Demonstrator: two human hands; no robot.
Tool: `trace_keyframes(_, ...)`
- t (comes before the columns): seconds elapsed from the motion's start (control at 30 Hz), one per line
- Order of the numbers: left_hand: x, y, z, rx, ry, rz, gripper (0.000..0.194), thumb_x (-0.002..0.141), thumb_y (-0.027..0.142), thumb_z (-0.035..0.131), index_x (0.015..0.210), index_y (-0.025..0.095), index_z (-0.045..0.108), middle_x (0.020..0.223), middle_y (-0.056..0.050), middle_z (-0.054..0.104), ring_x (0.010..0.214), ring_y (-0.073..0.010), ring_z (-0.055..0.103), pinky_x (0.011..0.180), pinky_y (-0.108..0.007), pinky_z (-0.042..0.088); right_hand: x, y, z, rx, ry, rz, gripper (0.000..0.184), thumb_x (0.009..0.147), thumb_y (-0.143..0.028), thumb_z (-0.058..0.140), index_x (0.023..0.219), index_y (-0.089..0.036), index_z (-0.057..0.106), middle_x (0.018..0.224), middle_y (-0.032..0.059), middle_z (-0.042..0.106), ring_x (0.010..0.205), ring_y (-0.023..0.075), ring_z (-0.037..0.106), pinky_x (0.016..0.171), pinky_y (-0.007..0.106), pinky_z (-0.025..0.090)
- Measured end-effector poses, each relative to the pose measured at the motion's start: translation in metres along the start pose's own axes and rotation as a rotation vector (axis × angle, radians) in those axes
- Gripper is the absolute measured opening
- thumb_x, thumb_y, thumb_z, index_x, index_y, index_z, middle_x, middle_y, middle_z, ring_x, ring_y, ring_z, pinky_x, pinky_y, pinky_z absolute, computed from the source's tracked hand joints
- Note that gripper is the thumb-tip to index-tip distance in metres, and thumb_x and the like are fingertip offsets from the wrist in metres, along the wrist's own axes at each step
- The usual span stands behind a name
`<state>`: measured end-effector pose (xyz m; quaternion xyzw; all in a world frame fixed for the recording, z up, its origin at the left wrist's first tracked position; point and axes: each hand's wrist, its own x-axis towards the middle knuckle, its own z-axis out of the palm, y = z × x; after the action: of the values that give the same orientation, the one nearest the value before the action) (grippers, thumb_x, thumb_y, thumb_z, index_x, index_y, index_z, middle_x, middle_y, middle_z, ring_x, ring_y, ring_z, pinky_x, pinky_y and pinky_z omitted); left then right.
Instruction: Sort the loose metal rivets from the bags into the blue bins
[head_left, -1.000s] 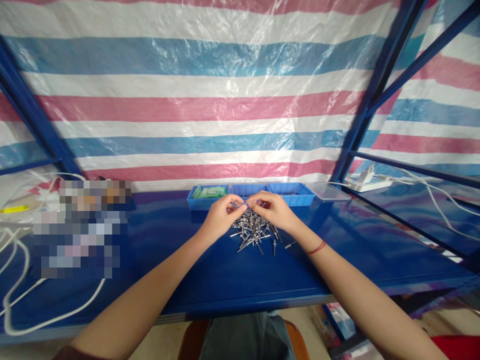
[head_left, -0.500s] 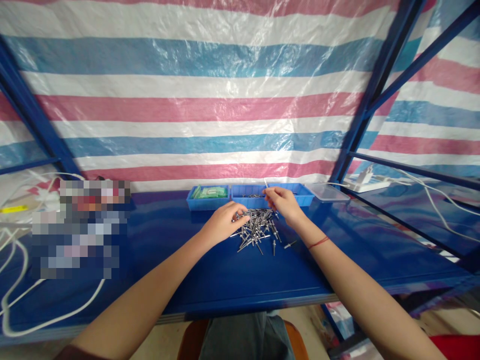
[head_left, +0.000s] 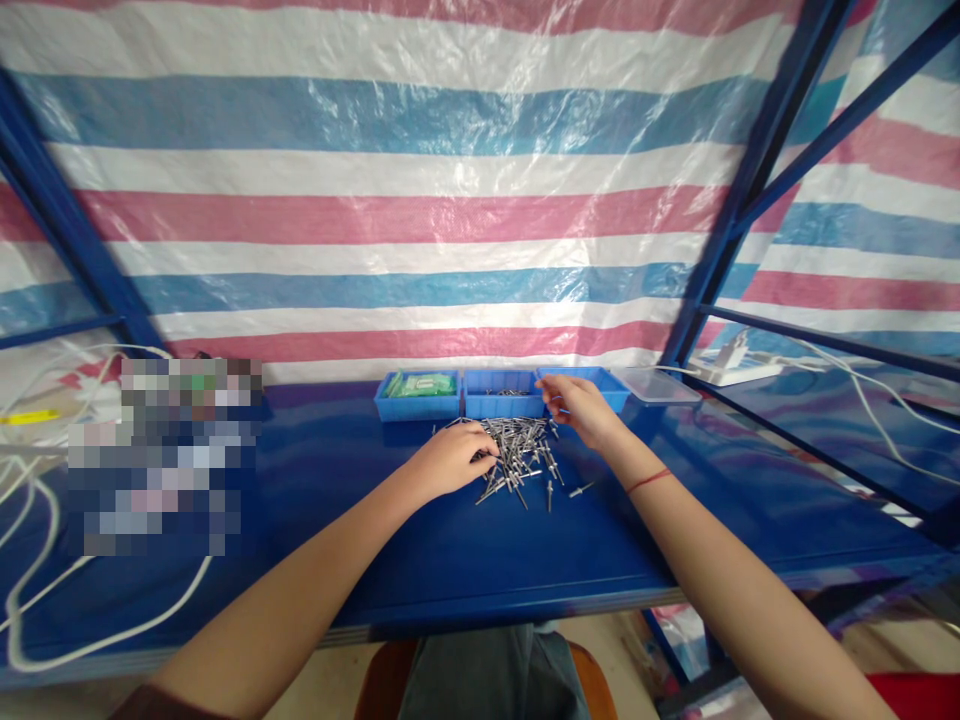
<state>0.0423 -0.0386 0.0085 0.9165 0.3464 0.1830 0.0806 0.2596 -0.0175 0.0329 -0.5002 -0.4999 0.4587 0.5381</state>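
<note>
A loose pile of silver pop rivets [head_left: 525, 445] lies on the blue table. My left hand [head_left: 452, 458] is at the pile's left side, its fingers curled and closing toward the thumb among the rivets; what they hold is hidden. My right hand [head_left: 577, 408] hovers above the front of the right blue bin [head_left: 616, 388], fingers bent and apart, with no rivet visible in them. Some rivets lie in the middle blue bin [head_left: 502, 406]. Green packets [head_left: 421, 385] fill the left blue bin [head_left: 417, 408].
A clear plastic lid [head_left: 660, 386] lies right of the bins. White cables [head_left: 112, 640] and a blurred-out patch [head_left: 169, 460] take up the table's left side. A white power strip [head_left: 739, 365] sits at the back right. Blue frame posts [head_left: 720, 240] stand before a striped sheet.
My right hand has shifted slightly right, and the rivet that showed at its fingertips is no longer visible. My left hand has moved down and left, its fingers curling lower into the pile.
</note>
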Motion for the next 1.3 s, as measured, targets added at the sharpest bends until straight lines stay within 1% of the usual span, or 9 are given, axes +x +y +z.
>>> trace_keyframes(0.2,-0.002,-0.005,-0.006,0.033,0.021,0.004,0.026,0.081,0.017,0.050,0.100,0.020,0.068,0.101,-0.007,0.062,0.092,-0.0194,0.059,0.085,-0.031,0.045,-0.006,-0.001,0.010,-0.226,-0.116,-0.091,0.020,0.075,-0.034,0.052,0.069,-0.016,0.059,0.058,-0.0009,0.049,0.044,0.0070,0.037,0.040,0.023,0.024)
trace_keyframes(0.37,-0.001,-0.012,-0.007,0.020,0.004,0.023,0.019,0.084,0.023,0.053,0.093,0.021,0.069,0.096,-0.005,0.063,0.092,-0.0192,0.059,0.085,-0.031,0.043,-0.007,0.002,0.013,-0.339,-0.216,-0.176,0.024,0.076,-0.035,0.053,0.066,-0.015,0.059,0.054,-0.0018,0.049,0.044,0.0072,0.037,0.041,0.023,0.026)
trace_keyframes(0.57,0.002,-0.009,-0.006,0.055,-0.017,0.038,0.019,0.088,0.021,0.048,0.083,0.019,0.066,0.089,-0.004,0.061,0.086,-0.0174,0.058,0.081,-0.028,0.043,-0.002,0.012,0.012,-0.492,-0.314,-0.299,0.026,0.080,-0.035,0.050,0.067,-0.015,0.060,0.057,-0.0010,0.053,0.050,0.0090,0.042,0.048,0.024,0.033)
trace_keyframes(0.73,0.003,-0.005,-0.006,-0.060,0.145,0.003,0.017,0.088,0.021,0.044,0.084,0.018,0.061,0.088,-0.004,0.061,0.085,-0.0172,0.057,0.082,-0.030,0.044,-0.005,0.016,0.015,-0.605,-0.392,-0.414,0.018,0.078,-0.029,0.054,0.075,-0.015,0.065,0.067,0.0007,0.061,0.060,0.0114,0.051,0.059,0.026,0.040)
trace_keyframes(0.83,0.005,-0.002,-0.005,-0.223,0.267,-0.065,0.015,0.088,0.024,0.044,0.087,0.019,0.058,0.087,-0.003,0.063,0.083,-0.0162,0.059,0.080,-0.029,0.045,-0.010,0.016,0.021,-0.563,-0.492,-0.434,0.018,0.073,-0.027,0.062,0.087,-0.016,0.066,0.077,0.0021,0.066,0.064,0.0122,0.055,0.064,0.028,0.044)
trace_keyframes(0.9,0.007,-0.001,-0.004,-0.328,0.325,-0.114,0.014,0.088,0.027,0.045,0.088,0.019,0.056,0.085,-0.002,0.064,0.081,-0.0157,0.060,0.077,-0.028,0.046,-0.013,0.016,0.025,-0.526,-0.535,-0.428,0.018,0.073,-0.029,0.064,0.086,-0.016,0.066,0.077,0.0024,0.067,0.063,0.0120,0.055,0.063,0.028,0.045)
trace_keyframes(1.07,0.009,-0.003,-0.003,-0.494,0.388,-0.202,0.016,0.088,0.033,0.044,0.088,0.019,0.053,0.082,-0.001,0.062,0.072,-0.0138,0.062,0.070,-0.026,0.048,-0.015,0.013,0.031,-0.490,-0.464,-0.460,0.018,0.078,-0.032,0.059,0.076,-0.016,0.066,0.070,0.0018,0.065,0.060,0.0113,0.052,0.058,0.026,0.042)
trace_keyframes(1.17,0.008,-0.006,-0.003,-0.389,0.386,-0.241,0.016,0.088,0.031,0.043,0.087,0.019,0.053,0.083,-0.001,0.062,0.073,-0.0147,0.061,0.070,-0.027,0.048,-0.013,0.011,0.030,-0.453,-0.346,-0.492,0.021,0.079,-0.034,0.057,0.075,-0.015,0.064,0.072,0.0028,0.064,0.063,0.0119,0.053,0.059,0.026,0.042)
trace_keyframes(1.3,0.007,-0.005,0.001,-0.280,0.332,-0.187,0.018,0.088,0.031,0.044,0.090,0.018,0.057,0.087,-0.004,0.063,0.079,-0.0166,0.060,0.075,-0.029,0.047,-0.012,0.009,0.030,-0.407,-0.259,-0.494,0.026,0.079,-0.040,0.056,0.074,-0.015,0.061,0.070,0.0026,0.061,0.063,0.0124,0.052,0.060,0.027,0.042)
